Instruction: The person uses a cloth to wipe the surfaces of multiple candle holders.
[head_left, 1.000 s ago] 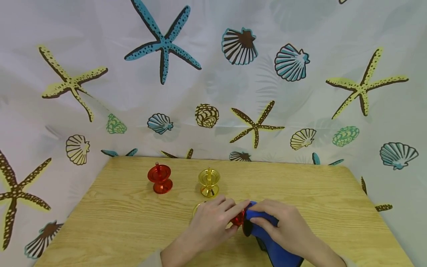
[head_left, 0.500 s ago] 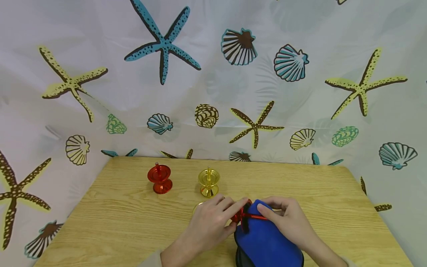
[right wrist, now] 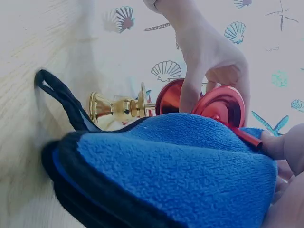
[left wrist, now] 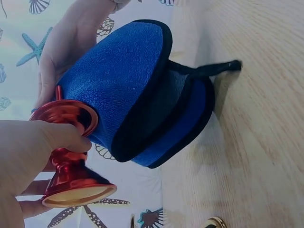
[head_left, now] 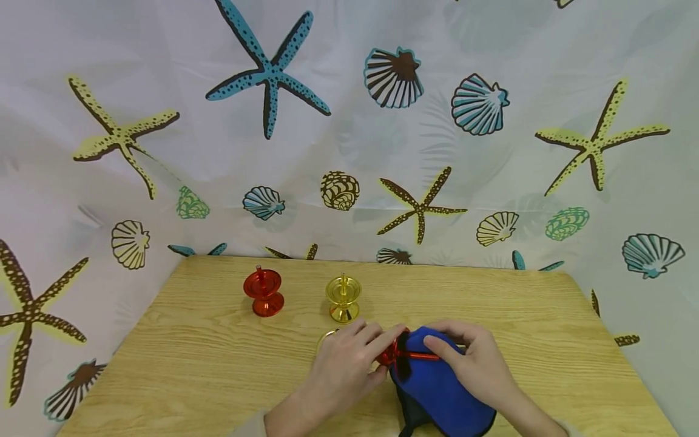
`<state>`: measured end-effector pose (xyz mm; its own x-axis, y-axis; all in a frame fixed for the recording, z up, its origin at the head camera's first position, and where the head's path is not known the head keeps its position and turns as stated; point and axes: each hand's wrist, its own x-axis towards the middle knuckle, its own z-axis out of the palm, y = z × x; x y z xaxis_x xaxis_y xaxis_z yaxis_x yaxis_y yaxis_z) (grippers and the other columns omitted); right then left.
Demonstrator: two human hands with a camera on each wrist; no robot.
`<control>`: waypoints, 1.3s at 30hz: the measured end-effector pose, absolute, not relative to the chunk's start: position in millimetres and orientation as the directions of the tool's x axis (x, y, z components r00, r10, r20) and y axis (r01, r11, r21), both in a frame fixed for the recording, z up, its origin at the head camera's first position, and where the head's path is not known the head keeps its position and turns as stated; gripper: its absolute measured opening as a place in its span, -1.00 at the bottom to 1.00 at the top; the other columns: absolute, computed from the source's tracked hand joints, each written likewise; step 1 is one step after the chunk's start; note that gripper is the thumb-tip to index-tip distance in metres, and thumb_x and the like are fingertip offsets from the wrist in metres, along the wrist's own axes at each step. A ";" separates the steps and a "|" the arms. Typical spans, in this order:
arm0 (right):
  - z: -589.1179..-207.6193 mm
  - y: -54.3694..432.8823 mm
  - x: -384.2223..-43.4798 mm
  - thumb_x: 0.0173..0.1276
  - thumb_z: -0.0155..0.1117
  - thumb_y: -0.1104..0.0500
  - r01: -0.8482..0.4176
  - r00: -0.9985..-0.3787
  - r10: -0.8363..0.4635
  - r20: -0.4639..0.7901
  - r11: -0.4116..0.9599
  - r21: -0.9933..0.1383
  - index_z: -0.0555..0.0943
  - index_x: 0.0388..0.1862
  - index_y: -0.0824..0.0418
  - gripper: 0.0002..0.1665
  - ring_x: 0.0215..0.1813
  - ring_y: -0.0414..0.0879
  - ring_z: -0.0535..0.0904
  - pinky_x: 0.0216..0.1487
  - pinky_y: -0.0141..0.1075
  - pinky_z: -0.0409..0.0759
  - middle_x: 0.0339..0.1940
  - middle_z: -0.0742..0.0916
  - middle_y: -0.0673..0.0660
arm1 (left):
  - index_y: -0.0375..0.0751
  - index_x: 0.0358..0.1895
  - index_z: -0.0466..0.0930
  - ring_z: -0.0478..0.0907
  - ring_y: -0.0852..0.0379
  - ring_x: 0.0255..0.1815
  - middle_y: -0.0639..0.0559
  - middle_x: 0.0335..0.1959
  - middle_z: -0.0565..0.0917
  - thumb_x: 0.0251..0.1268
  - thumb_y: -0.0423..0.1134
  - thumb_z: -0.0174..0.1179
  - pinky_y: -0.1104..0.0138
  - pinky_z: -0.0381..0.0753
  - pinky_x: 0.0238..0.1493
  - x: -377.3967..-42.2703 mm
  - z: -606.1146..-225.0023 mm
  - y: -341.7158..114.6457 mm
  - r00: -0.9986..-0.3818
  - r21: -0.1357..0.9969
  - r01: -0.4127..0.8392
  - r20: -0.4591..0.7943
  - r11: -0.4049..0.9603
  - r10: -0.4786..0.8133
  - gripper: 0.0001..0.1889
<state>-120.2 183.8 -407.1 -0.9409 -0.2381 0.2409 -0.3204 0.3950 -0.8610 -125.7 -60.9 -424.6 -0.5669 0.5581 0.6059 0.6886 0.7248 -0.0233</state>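
My left hand [head_left: 349, 364] grips a red metallic candle holder [left wrist: 71, 178] round its stem, thumb close under the dish. In the head view the holder lies tipped sideways, its thin post pointing right across a blue cloth [head_left: 448, 394]. My right hand [head_left: 483, 364] pinches this fluffy, black-edged cloth, with the thumb beside the post's tip and the fingers behind the cloth. The right wrist view shows the cloth [right wrist: 156, 166] folded over, right below the red dish [right wrist: 223, 107]. A black loop [left wrist: 216, 70] sticks out from its edge.
Toward the back of the wooden table [head_left: 207, 364] stand a second red candle holder [head_left: 266, 294] and a gold one [head_left: 344, 297]. Another gold rim [head_left: 323, 340] shows behind my left hand. A shell-patterned sheet [head_left: 349, 133] hangs behind the table.
The cloth, earlier wrapped over the post under my right fingers, now spreads beneath it and leaves the post bare. My right thumb has shifted right along the post. The left hand stays nearly still.
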 end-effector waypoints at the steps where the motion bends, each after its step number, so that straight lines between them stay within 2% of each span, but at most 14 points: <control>1: -406.5 184.8 -120.3 0.53 0.34 0.14 -0.323 -0.942 -0.225 0.250 0.398 -0.859 0.80 0.04 0.17 -0.78 -0.11 -0.32 0.77 -0.04 -0.37 0.72 -0.07 0.88 0.14 | 0.10 0.28 0.71 0.57 0.27 -0.22 0.22 -0.22 0.73 -0.12 -0.08 0.71 0.47 0.66 -0.28 -125.9 -424.1 -61.4 -0.578 -0.002 0.689 0.602 0.725 0.551 -0.27; 4: -404.6 188.1 -121.4 0.52 0.34 0.18 -0.332 -0.943 -0.175 0.284 0.394 -0.857 0.79 0.04 0.21 -0.78 -0.11 -0.35 0.76 -0.04 -0.38 0.72 -0.07 0.88 0.13 | 0.07 0.29 0.70 0.61 0.25 -0.19 0.21 -0.20 0.75 -0.13 -0.07 0.71 0.45 0.67 -0.29 -126.6 -421.8 -62.8 -0.619 0.082 0.685 0.588 0.724 0.520 -0.25; 10: -402.8 194.7 -128.6 0.50 0.35 0.27 -0.341 -0.937 -0.040 0.347 0.323 -0.883 0.77 0.03 0.36 -0.78 -0.21 -0.34 0.78 -0.16 -0.37 0.76 -0.20 0.82 -0.30 | -0.03 0.29 0.69 0.50 0.31 -0.32 0.20 -0.30 0.74 -0.19 -0.11 0.72 0.59 0.40 -0.39 -127.8 -419.5 -62.8 -0.680 0.280 0.679 0.587 0.678 0.439 -0.21; 12: -403.1 195.2 -131.1 0.51 0.34 0.28 -0.341 -0.933 0.005 0.360 0.305 -0.889 0.76 0.03 0.37 -0.78 -0.23 -0.34 0.78 -0.18 -0.39 0.76 -0.22 0.80 -0.36 | -0.05 0.27 0.70 0.49 0.32 -0.34 0.19 -0.32 0.74 -0.21 -0.12 0.71 0.60 0.37 -0.39 -127.6 -418.9 -61.8 -0.689 0.328 0.678 0.596 0.658 0.413 -0.22; 16: -407.7 192.1 -134.3 0.49 0.34 0.34 -0.373 -0.915 0.053 0.400 0.266 -0.889 0.77 0.01 0.37 -0.80 -0.22 -0.35 0.78 -0.18 -0.42 0.76 -0.21 0.81 -0.34 | -0.07 0.26 0.70 0.60 0.33 -0.31 0.18 -0.27 0.79 -0.17 -0.14 0.69 0.58 0.50 -0.33 -127.2 -417.2 -59.0 -0.727 0.427 0.656 0.581 0.623 0.367 -0.26; 21: -415.7 184.4 -132.0 0.43 0.36 0.42 -0.430 -0.896 0.011 0.444 0.227 -0.874 0.75 0.00 0.42 -0.80 -0.16 -0.37 0.80 -0.15 -0.46 0.75 -0.19 0.84 -0.33 | -0.10 0.26 0.70 0.66 0.34 -0.31 0.15 -0.24 0.80 -0.10 -0.18 0.69 0.53 0.61 -0.28 -126.6 -414.9 -55.0 -0.782 0.538 0.606 0.538 0.585 0.315 -0.29; 27: -419.4 179.6 -124.6 0.36 0.41 0.45 -0.448 -0.892 -0.041 0.450 0.209 -0.869 0.75 -0.03 0.41 -0.78 -0.11 -0.39 0.80 -0.18 -0.47 0.74 -0.16 0.84 -0.34 | -0.13 0.26 0.70 0.70 0.29 -0.31 0.12 -0.24 0.80 -0.10 -0.15 0.72 0.52 0.62 -0.28 -126.0 -415.1 -53.2 -0.789 0.548 0.594 0.538 0.588 0.295 -0.28; 30: -421.9 177.7 -122.1 0.33 0.44 0.44 -0.475 -0.878 -0.059 0.475 0.225 -0.851 0.78 -0.06 0.36 -0.79 -0.10 -0.38 0.81 -0.17 -0.44 0.75 -0.13 0.85 -0.29 | -0.14 0.25 0.70 0.69 0.29 -0.32 0.12 -0.24 0.81 -0.11 -0.15 0.73 0.53 0.60 -0.30 -125.9 -416.1 -53.5 -0.785 0.539 0.596 0.547 0.595 0.291 -0.28; 36: -427.2 172.9 -116.1 0.21 0.54 0.41 -0.600 -0.794 -0.117 0.596 0.309 -0.738 0.85 -0.12 0.17 -0.72 -0.14 -0.31 0.80 -0.15 -0.42 0.75 -0.21 0.90 0.04 | -0.11 0.25 0.72 0.67 0.25 -0.28 0.11 -0.23 0.82 -0.13 -0.13 0.74 0.53 0.57 -0.32 -125.6 -418.2 -54.9 -0.778 0.499 0.597 0.551 0.628 0.302 -0.27; 39: -427.4 169.9 -112.3 0.16 0.58 0.41 -0.656 -0.745 -0.164 0.647 0.360 -0.664 0.86 -0.12 0.13 -0.68 -0.18 -0.30 0.77 -0.18 -0.45 0.72 -0.28 0.89 0.05 | -0.10 0.25 0.72 0.64 0.24 -0.28 0.12 -0.25 0.80 -0.15 -0.13 0.75 0.53 0.55 -0.34 -125.6 -419.6 -55.7 -0.758 0.425 0.606 0.566 0.672 0.324 -0.26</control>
